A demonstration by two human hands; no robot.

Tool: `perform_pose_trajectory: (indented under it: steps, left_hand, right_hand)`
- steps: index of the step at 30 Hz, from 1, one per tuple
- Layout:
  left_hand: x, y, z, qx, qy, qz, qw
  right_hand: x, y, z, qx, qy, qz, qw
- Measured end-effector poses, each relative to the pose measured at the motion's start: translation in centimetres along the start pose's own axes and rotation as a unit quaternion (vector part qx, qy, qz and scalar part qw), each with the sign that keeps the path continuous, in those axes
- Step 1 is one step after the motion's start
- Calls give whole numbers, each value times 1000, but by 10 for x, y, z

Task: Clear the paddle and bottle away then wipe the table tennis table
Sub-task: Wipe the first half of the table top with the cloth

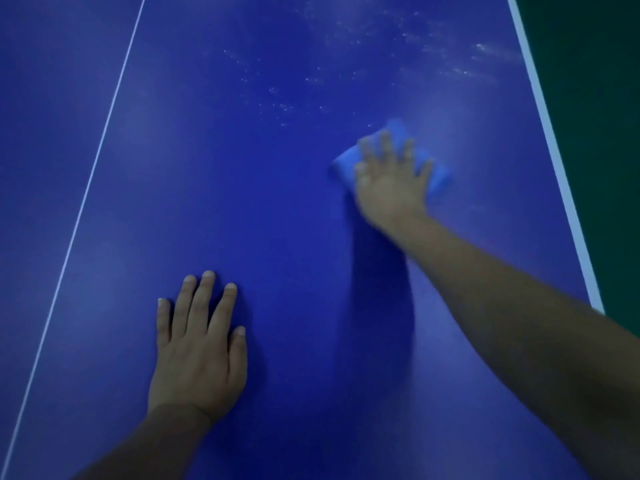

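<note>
The blue cloth (391,157) lies flat on the table tennis table (242,202), on its right part, not far from the white side line (561,174). The right hand (389,183) presses on the cloth with straight, spread fingers; it does not pinch the cloth. The hand is blurred, so the person judges it to be in a wiping stroke. Beyond the cloth, and to both sides of it farther up the table, pale specks and smears (346,74) are on the surface; they reach almost to the white side line. The left hand (201,344) rests flat and open on the table, nearer to the person than the cloth and well apart from it, toward the thin centre line (86,188). No paddle and no bottle are in view, so the clearing seems done.

To do this step well, the palm should stay flat so the whole cloth touches the table. The strokes should go from the cloth outward into the speckled area, each one overlapping the last. The left hand can carry the body weight during the far reach. Near the white side line the person should slow down, so the dust is gathered and not pushed off the edge.
</note>
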State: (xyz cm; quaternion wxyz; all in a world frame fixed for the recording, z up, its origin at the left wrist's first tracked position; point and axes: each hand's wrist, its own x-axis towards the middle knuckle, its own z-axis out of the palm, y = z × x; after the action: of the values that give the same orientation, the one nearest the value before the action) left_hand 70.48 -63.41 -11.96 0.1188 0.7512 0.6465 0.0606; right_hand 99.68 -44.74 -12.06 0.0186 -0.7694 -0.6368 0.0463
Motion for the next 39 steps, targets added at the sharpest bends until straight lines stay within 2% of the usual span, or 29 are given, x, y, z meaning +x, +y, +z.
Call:
perform_pose_trajectory:
  steps: [2, 3, 4, 6, 8, 9, 10, 11, 13, 15, 17, 18, 19, 21, 22, 23, 24, 25, 27, 28, 30, 31, 32, 33, 35, 36, 37, 38, 39]
  left_hand:
    - [0, 0, 1, 2, -1, 1, 1000]
    - [0, -1, 1, 1, -1, 0, 1000]
    - [0, -1, 2, 0, -1, 0, 1000]
    - [0, 0, 2, -1, -1, 0, 1000]
    - [0, 0, 2, 0, -3, -3, 1000]
    - [-1, 0, 2, -1, -4, -4, 1000]
    - [-1, 0, 1, -2, -4, -4, 1000]
    - [-1, 0, 1, -2, -4, -4, 1000]
    - [-1, 1, 0, -2, -5, -5, 1000]
    - [-1, 1, -1, 0, -9, -8, 1000]
    - [-1, 1, -1, 0, -11, -9, 1000]
    - [-1, 2, -2, 0, -11, -10, 1000]
    - [-1, 2, -2, 0, -11, -10, 1000]
    - [-1, 3, -2, 1, -11, -11, 1000]
    - [-1, 3, -2, 1, -10, -10, 1000]
    - [-1, 4, -2, 2, -9, -9, 1000]
    - [-1, 4, -3, 2, -10, -8, 1000]
    - [-1, 4, -3, 3, -11, -8, 1000]
    - [-2, 4, -3, 8, -15, -8, 1000]
    - [-2, 4, -3, 10, -15, -7, 1000]
    - [-3, 4, -2, 11, -15, -7, 1000]
    - [-3, 4, -2, 11, -16, -7, 1000]
    - [-2, 4, -2, 11, -15, -7, 1000]
    - [-1, 4, -2, 9, -13, -7, 1000]
    - [-1, 4, -2, 10, -12, -5, 1000]
    - [-2, 4, -2, 11, -12, -5, 1000]
    - [-2, 5, -2, 14, -12, -5, 1000]
    - [-2, 4, -2, 16, -12, -5, 1000]
    - [-2, 4, -1, 18, -12, -5, 1000]
  right_hand:
    - [-41, -26, 10, -25, -47, -216, 975]
    - [-47, -22, 11, -38, -66, -272, 959]
    - [-38, -8, 8, -47, -71, -284, 955]
    - [0, 40, -2, -67, -32, -191, 979]
    - [34, 93, -14, -63, -38, -62, 995]
    - [35, 109, -19, -35, -49, -24, 998]
    - [26, 114, -21, -22, -42, -26, 999]
    - [5, 111, -19, -36, -25, -57, 997]
    - [-62, 101, -10, -51, -5, -191, 980]
    - [-133, 101, 2, -52, -21, -377, 925]
    - [-139, 113, -3, -78, -61, -466, 879]
    - [-119, 121, -7, -88, -36, -450, 888]
    - [-93, 126, -12, -81, -7, -380, 921]
    - [-36, 139, -21, -54, -5, -143, 988]
    - [-18, 142, -25, -21, -18, -36, 999]
    - [-15, 138, -26, 5, -18, 35, 999]
    - [-25, 129, -24, 11, -12, 54, 998]
    - [-45, 117, -18, -9, -3, 33, 999]
    - [-111, 91, -3, -38, 13, -116, 992]
    - [-151, 83, 4, -37, -4, -237, 971]
    - [-207, 89, 7, -50, -59, -482, 873]
    - [-206, 100, 0, -55, -88, -541, 834]
    - [-190, 113, -5, -66, -77, -548, 830]
    - [-168, 122, -9, -77, -46, -496, 864]
    - [-119, 144, -17, -71, -22, -245, 967]
    - [-100, 154, -21, -58, -23, -115, 991]
    - [-93, 157, -25, -33, -32, -17, 999]
    - [-100, 152, -25, -15, -34, 33, 999]
    - [-119, 142, -21, -18, -27, 37, 999]
